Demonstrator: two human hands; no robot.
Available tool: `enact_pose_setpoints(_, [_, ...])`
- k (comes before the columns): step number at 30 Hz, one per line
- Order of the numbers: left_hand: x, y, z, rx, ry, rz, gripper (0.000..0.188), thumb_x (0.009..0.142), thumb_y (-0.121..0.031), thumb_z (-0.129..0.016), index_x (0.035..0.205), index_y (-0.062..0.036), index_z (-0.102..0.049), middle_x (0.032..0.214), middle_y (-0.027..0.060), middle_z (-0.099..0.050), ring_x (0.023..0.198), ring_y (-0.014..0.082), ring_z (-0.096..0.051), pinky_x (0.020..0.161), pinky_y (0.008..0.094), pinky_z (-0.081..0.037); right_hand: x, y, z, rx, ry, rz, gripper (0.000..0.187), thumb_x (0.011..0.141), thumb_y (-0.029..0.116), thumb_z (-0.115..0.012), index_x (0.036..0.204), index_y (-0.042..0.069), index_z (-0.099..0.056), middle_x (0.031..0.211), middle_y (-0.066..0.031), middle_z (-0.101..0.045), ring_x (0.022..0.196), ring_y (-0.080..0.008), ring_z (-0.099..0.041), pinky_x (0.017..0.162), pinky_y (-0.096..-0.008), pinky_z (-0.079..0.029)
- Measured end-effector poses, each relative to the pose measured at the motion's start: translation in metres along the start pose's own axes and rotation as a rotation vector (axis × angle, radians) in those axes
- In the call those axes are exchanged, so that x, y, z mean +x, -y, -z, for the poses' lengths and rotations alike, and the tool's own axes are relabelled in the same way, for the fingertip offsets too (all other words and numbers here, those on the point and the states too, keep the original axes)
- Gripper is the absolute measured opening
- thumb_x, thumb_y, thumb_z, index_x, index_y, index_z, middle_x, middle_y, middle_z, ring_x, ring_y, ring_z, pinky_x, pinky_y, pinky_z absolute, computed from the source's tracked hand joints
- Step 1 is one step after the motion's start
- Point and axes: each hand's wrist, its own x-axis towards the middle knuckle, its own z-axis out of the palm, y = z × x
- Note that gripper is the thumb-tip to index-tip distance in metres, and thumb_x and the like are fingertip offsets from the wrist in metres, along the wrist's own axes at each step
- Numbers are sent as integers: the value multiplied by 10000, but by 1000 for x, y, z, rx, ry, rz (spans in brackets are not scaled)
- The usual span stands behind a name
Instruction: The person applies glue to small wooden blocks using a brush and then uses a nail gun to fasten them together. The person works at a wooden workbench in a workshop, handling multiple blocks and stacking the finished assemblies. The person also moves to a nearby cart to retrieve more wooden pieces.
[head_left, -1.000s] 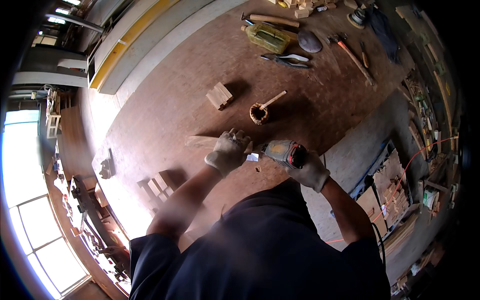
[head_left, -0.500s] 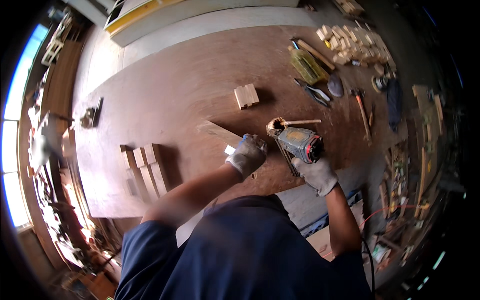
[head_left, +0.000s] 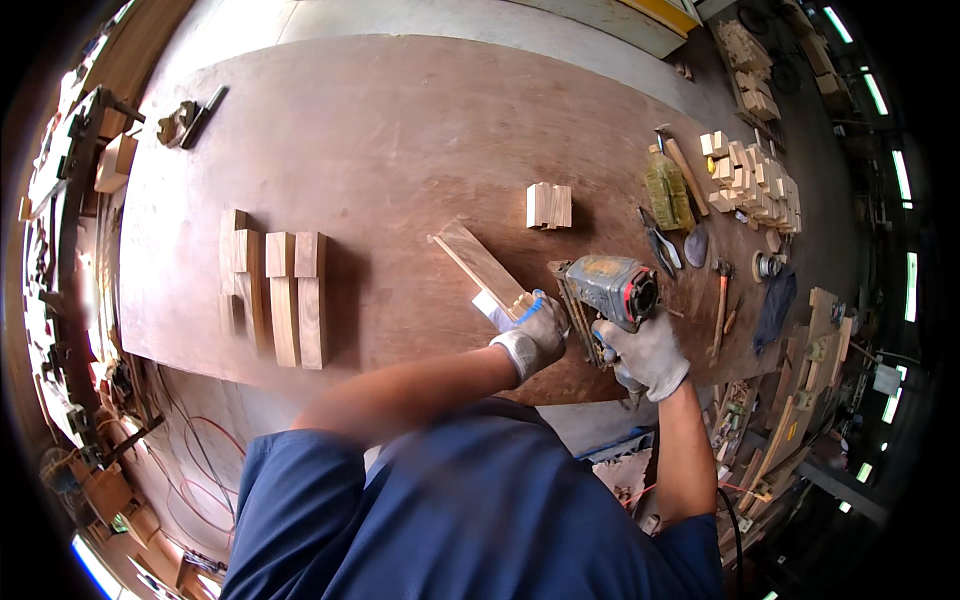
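Observation:
My left hand (head_left: 536, 338), in a white glove with blue on it, is closed on the near end of a wooden strip (head_left: 478, 262). The strip lies slantwise, its far end pointing up and left over the table. A small white piece (head_left: 491, 309) shows along its edge beside my fingers. My right hand (head_left: 652, 352), also gloved, grips the handle of a dark grey nail gun (head_left: 600, 287). The nail gun's nose and magazine are just right of my left hand; whether they touch the strip I cannot tell. A small grooved wood block (head_left: 549, 206) stands beyond both hands.
Several wooden pieces (head_left: 312, 300) lie side by side on the brown table (head_left: 380, 120) at left. A metal tool (head_left: 188, 120) sits far left. At right are a yellowish bottle (head_left: 668, 190), pliers (head_left: 655, 243), a hammer (head_left: 721, 305) and a pile of wood blocks (head_left: 752, 185).
The view has turned, shifting the table in it. The nail gun and my left hand are closer together. The strip's broad face shows more now. Both hands keep their hold.

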Motion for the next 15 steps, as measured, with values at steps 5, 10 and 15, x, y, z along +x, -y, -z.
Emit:
enact_pose_setpoints(5, [1, 0, -3, -86, 34, -18, 400, 937, -225, -619, 1226, 22, -744, 1242, 192, -704, 1134, 407, -638, 942, 606, -475, 16, 2, 0, -127, 112, -28, 214, 902, 157, -728, 1075, 33, -701, 997, -151, -746, 809, -300, -728, 745, -401, -589])
enact_pose_setpoints(10, [6, 0, -6, -114, 54, -53, 356, 934, -266, -668, 1216, -84, -784, 1230, 110, -731, 1162, 381, -634, 950, 615, -497, 31, 1, 7, -123, 155, -13, 274, 912, 205, -752, 1081, -5, -705, 881, -116, -728, 710, -172, -690, 621, -361, -569])
enact_pose_setpoints(15, [-4, 7, 7, -115, 71, -83, 308, 927, -233, -641, 1138, -87, -811, 1245, 97, -715, 1165, 347, -621, 942, 575, -473, 41, 18, 5, -46, 71, -121, 301, 919, 257, -761, 1045, -15, -740, 789, -116, -747, 665, -146, -694, 596, -366, -557])
